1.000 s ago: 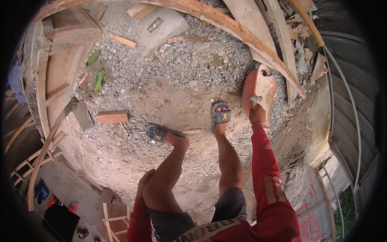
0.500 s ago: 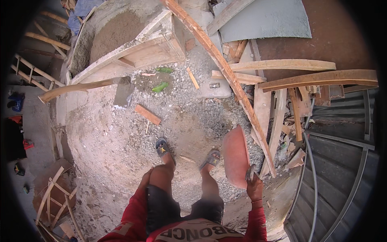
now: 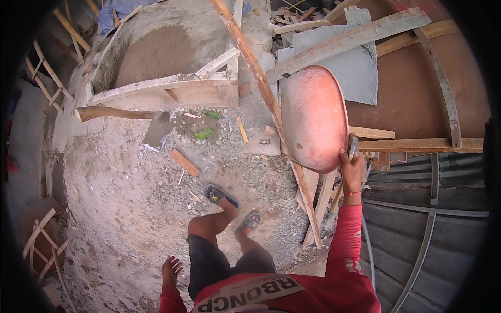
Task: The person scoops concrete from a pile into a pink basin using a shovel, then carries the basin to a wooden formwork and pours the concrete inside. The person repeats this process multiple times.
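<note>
My right hand grips the rim of a reddish-pink basin on the right. The basin is tipped on its side, its rounded outer surface showing. A small grey, rounded piece sits at the same hand; its kind I cannot make out. My left hand hangs beside my left leg, fingers apart and holding nothing. On the gravel ahead lies a hoe with a wooden handle and a grey blade.
A wooden-sided mixing trough holds grey-brown mortar at the far left. A long timber slants across the gravel, passing partly behind the basin. More boards lie far right; corrugated metal sheets stand near right. A short wood block lies ahead.
My right hand has lifted the basin forward from beside my right foot. My left hand has come away from my left leg, and my feet and body have turned.
</note>
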Available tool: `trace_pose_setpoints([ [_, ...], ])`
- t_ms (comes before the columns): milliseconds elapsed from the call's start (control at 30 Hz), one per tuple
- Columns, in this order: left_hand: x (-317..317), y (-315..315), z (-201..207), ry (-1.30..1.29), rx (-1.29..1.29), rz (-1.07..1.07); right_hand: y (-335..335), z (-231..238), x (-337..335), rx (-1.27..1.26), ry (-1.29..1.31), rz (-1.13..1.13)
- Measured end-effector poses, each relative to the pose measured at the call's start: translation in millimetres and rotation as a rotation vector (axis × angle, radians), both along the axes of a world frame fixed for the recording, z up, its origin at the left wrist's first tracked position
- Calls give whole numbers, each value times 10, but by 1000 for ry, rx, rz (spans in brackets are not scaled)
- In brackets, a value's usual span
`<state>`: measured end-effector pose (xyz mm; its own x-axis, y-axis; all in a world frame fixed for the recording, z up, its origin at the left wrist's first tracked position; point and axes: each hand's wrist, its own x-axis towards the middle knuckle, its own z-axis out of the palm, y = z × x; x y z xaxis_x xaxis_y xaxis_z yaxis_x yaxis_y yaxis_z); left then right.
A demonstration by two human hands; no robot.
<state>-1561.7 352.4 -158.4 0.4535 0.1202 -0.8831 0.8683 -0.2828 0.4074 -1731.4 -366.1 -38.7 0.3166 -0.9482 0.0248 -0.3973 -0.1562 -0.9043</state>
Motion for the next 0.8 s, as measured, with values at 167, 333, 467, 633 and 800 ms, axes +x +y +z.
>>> trace_pose_setpoints([
  [167,-393,142,-198,199,29,76,-1021,-670,249,319,72,-150],
  [333,-164,-82,-8,194,23,131,-1826,-1184,-47,313,306,-357],
  [467,203,-202,-163,236,79,82,-2231,-1290,-417,340,685,-426],
  [633,758,-682,-89,201,52,-14,-2129,-1204,-268,93,1246,-324],
  [800,1411,-1173,136,171,-41,-146,-1536,-953,-291,-213,1249,-392],
])
